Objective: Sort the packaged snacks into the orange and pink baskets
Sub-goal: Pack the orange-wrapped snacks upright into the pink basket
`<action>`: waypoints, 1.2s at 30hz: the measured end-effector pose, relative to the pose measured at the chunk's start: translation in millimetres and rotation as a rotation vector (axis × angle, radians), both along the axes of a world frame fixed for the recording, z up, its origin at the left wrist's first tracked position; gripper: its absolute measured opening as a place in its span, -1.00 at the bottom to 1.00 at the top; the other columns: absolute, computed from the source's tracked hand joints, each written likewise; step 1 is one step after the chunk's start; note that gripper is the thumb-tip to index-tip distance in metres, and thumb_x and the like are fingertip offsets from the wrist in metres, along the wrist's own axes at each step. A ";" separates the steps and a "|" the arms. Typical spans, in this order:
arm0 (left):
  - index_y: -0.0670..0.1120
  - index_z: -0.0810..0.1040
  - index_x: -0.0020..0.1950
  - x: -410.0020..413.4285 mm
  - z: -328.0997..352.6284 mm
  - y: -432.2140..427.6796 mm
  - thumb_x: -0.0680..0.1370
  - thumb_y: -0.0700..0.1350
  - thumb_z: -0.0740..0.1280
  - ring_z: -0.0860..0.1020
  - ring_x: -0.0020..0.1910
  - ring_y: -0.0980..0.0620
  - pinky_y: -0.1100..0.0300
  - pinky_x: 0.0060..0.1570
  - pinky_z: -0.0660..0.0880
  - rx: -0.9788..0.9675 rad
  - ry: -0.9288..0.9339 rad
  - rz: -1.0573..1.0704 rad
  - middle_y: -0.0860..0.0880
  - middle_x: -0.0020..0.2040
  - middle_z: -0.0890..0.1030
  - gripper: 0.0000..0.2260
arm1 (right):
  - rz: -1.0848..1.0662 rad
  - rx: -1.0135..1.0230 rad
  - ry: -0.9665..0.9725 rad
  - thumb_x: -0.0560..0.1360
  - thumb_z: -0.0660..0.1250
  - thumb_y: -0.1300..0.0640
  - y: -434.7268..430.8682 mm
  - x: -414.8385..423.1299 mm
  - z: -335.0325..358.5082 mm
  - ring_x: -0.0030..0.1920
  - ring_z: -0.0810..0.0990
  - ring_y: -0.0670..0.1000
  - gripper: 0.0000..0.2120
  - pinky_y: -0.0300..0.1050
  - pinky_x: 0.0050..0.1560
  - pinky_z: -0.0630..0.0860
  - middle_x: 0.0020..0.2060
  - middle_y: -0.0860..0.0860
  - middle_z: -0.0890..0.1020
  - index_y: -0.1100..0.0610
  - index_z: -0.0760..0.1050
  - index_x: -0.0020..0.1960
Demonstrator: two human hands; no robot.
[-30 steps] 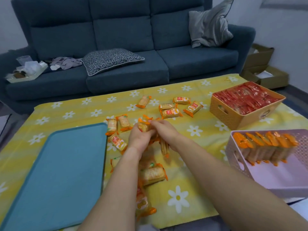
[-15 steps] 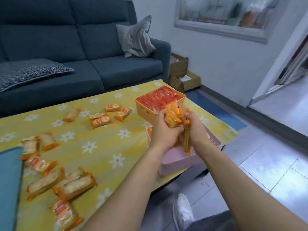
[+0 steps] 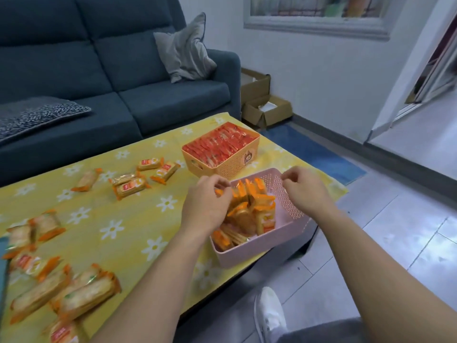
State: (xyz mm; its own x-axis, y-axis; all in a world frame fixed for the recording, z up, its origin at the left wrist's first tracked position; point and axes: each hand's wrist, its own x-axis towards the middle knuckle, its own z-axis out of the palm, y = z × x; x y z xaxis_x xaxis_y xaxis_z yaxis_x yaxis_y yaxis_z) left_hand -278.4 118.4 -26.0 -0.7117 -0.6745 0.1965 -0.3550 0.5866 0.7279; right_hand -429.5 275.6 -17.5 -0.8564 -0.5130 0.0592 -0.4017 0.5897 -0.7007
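Pink plastic basket [image 3: 247, 253] sits on the near corner of the table. Orange snack packs [image 3: 249, 206] stand and lie inside it. The left hand [image 3: 206, 206] is over the packs with its fingers bent down by their tops. I cannot tell if it is pinching one. The right hand [image 3: 303, 191] is over the far side of the same basket, with loosely bent fingers and nothing in them. Just behind is the orange basket [image 3: 232, 167], full of red packs [image 3: 220, 144]. Loose packs [image 3: 128, 186] lie on the yellow flower cloth [image 3: 99, 206], and a heap of packs [image 3: 81, 298] is at the near left. A blue sofa [image 3: 111, 70] is behind the table.
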 end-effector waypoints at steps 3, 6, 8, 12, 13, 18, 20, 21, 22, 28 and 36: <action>0.13 0.63 0.11 -15.6 -6.1 10.4 0.53 -0.13 0.30 0.47 0.18 -0.01 0.05 0.19 0.42 -0.169 -0.135 -0.149 0.11 0.17 0.57 -0.76 | 0.242 0.324 -0.060 0.55 0.30 0.05 -5.0 4.8 2.0 -0.05 0.61 0.09 -0.84 0.00 -0.06 0.56 -0.08 0.08 0.67 0.12 0.58 0.00; 0.11 0.61 0.19 -29.4 -8.0 18.6 0.51 -0.20 0.29 0.48 0.23 -0.02 0.06 0.23 0.42 -0.260 -0.198 -0.229 0.10 0.22 0.59 -0.68 | 0.373 0.447 -0.110 0.45 0.40 -0.04 -15.5 19.1 -2.0 -0.16 0.59 0.07 -0.81 -0.09 -0.26 0.45 -0.30 -0.01 0.58 0.03 0.48 -0.23; 0.11 0.56 0.25 -36.6 -12.0 19.6 0.50 -0.22 0.28 0.51 0.25 -0.04 -0.02 0.22 0.47 -0.233 -0.225 -0.283 0.06 0.20 0.60 -0.63 | 0.343 0.436 -0.048 0.38 0.41 -0.02 -24.1 19.3 -12.1 -0.18 0.62 0.10 -0.83 -0.07 -0.25 0.52 -0.33 0.00 0.57 0.04 0.47 -0.23; 0.17 0.43 0.44 -45.5 -15.7 20.1 0.55 -0.20 0.24 0.43 0.28 -0.07 0.00 0.24 0.42 -0.319 -0.278 -0.281 0.04 0.23 0.55 -0.51 | 0.287 0.439 0.014 0.38 0.39 0.02 -26.4 11.9 -9.3 -0.15 0.58 0.09 -0.81 -0.06 -0.22 0.51 -0.29 -0.04 0.53 0.02 0.40 -0.14; 0.19 0.46 0.43 -48.7 -15.6 19.7 0.56 -0.19 0.22 0.41 0.23 -0.07 0.03 0.21 0.40 -0.352 -0.279 -0.274 0.04 0.16 0.52 -0.53 | 0.272 0.437 0.019 0.39 0.40 -0.01 -22.7 8.0 -4.5 -0.14 0.57 0.07 -0.78 -0.07 -0.21 0.48 -0.26 -0.06 0.52 0.01 0.37 -0.11; 0.13 0.72 -0.07 -59.9 -12.1 17.9 0.54 -0.19 0.27 0.36 0.10 -0.06 0.07 0.10 0.37 -0.395 -0.348 -0.225 0.06 0.00 0.44 -0.72 | 0.157 0.232 0.074 0.42 0.37 0.08 -0.6 -16.5 12.6 -0.17 0.56 0.00 -0.75 -0.11 -0.24 0.43 -0.19 -0.04 0.58 -0.07 0.51 0.09; 0.09 0.70 -0.16 -64.0 -12.8 18.6 0.52 -0.20 0.27 0.38 0.09 -0.05 0.07 0.08 0.38 -0.380 -0.309 -0.194 0.08 0.02 0.49 -0.74 | 0.144 0.186 0.135 0.44 0.34 0.16 -0.4 -28.9 7.6 -0.08 0.54 0.04 -0.76 -0.13 -0.21 0.39 -0.06 -0.01 0.55 -0.06 0.59 0.06; 0.08 0.68 -0.13 -66.5 -13.6 18.8 0.53 -0.19 0.25 0.39 0.11 -0.05 0.06 0.09 0.39 -0.381 -0.288 -0.184 0.10 0.05 0.52 -0.75 | 0.136 0.175 0.152 0.45 0.32 0.21 -2.0 -33.5 4.4 -0.06 0.53 0.05 -0.75 -0.14 -0.22 0.37 -0.03 -0.01 0.53 -0.05 0.61 0.05; 0.08 0.65 -0.05 -68.7 -14.1 18.7 0.54 -0.18 0.23 0.40 0.15 -0.05 0.06 0.12 0.39 -0.394 -0.275 -0.180 0.10 0.11 0.54 -0.76 | 0.132 0.167 0.166 0.46 0.29 0.25 -4.3 -36.1 1.8 -0.05 0.53 0.06 -0.72 -0.14 -0.21 0.37 -0.01 0.00 0.53 -0.03 0.62 0.05; 0.13 0.48 0.41 -73.0 -23.4 15.0 0.60 -0.16 0.18 0.33 0.38 -0.02 0.00 0.31 0.28 -0.421 -0.365 -0.272 0.15 0.42 0.47 -0.59 | 0.214 0.160 0.244 0.49 0.23 0.25 -20.3 -28.6 -4.5 0.05 0.57 0.11 -0.70 -0.01 0.04 0.52 0.12 0.03 0.54 0.03 0.68 0.05; 0.10 0.49 0.40 -70.6 -25.5 14.4 0.58 -0.11 0.23 0.34 0.36 -0.03 0.00 0.33 0.30 -0.412 -0.343 -0.255 0.12 0.38 0.49 -0.62 | 0.233 0.157 0.130 0.46 0.22 0.32 -30.9 -28.6 -14.6 0.08 0.57 0.11 -0.64 -0.17 -0.01 0.40 0.05 0.04 0.57 0.06 0.67 0.12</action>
